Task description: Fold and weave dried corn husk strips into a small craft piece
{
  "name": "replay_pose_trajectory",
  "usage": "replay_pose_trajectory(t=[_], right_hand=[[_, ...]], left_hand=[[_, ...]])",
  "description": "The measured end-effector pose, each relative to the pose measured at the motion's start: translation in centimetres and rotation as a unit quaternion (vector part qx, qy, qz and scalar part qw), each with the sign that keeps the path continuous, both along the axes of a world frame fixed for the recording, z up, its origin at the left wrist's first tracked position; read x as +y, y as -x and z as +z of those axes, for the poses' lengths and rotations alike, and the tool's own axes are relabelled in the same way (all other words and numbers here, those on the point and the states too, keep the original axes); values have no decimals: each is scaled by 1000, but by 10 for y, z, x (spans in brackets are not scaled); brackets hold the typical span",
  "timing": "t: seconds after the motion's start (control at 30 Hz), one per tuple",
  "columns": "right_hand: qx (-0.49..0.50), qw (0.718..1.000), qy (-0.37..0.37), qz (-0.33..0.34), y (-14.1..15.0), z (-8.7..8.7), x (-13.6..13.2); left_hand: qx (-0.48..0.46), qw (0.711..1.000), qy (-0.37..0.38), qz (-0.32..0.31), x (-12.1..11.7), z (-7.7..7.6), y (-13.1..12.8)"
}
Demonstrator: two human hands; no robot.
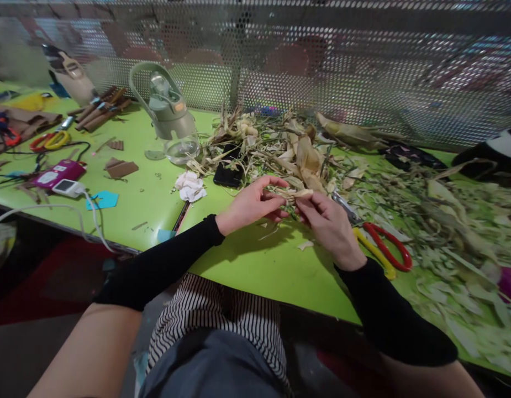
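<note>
My left hand [251, 204] and my right hand [332, 224] meet above the green table [255, 271], both pinching one strip of dried corn husk [294, 193] between their fingertips. Each wrist wears a black sleeve. A heap of dried husks and stalks [288, 143] lies just behind the hands. Scissors with one red and one yellow handle [383, 249] rest on the table right beside my right wrist.
Cut husk scraps [458, 243] cover the table's right side. A black phone [228, 174], crumpled white paper [191, 185] and a grey-green jug [170, 113] sit left of the heap. Further left are scissors [50, 141], a pink device [56, 174] and cables. A perforated metal screen [321, 72] backs the table.
</note>
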State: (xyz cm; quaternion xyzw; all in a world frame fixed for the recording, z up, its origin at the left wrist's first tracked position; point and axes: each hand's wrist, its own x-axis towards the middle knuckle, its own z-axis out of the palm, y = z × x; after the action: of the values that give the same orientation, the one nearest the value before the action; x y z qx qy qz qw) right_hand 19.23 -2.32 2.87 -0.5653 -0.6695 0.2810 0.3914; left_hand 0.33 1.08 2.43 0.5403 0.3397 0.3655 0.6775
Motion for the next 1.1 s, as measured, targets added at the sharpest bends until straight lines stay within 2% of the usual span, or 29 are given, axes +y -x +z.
replay_pose_trajectory(t=[0.1, 0.2, 0.33, 0.47, 0.53, 0.67, 0.8, 0.93, 1.0, 1.03, 1.1], right_hand=[[-33, 998, -55, -7, 3, -1, -2], [-37, 996, -80, -14, 6, -3, -3], [30, 999, -34, -3, 7, -6, -2], [97, 995, -6, -6, 7, -9, 0], [131, 991, 13, -19, 7, -11, 1], [209, 975, 71, -15, 9, -13, 2], [241, 968, 69, -15, 13, -16, 3], [248, 967, 47, -23, 15, -20, 4], [237, 970, 45, -19, 14, -20, 5], [228, 972, 48, -16, 14, -19, 5], [212, 975, 59, -12, 13, -17, 5]], left_hand=[[10, 996, -91, 3, -1, -8, 1], [5, 993, -114, -14, 1, -12, 3], [-30, 995, -90, -19, 8, -13, 4], [-77, 994, -73, 26, 13, -14, 2], [-77, 994, -66, 40, 14, -13, 3], [-39, 997, -53, 28, 12, -7, 8], [-6, 999, 22, 36, 11, -1, 8], [19, 996, 82, 34, 10, -4, 3], [35, 998, 52, 28, 11, -8, 2], [51, 998, 12, 27, 11, -10, 2], [115, 985, -125, 29, 11, -13, 3]])
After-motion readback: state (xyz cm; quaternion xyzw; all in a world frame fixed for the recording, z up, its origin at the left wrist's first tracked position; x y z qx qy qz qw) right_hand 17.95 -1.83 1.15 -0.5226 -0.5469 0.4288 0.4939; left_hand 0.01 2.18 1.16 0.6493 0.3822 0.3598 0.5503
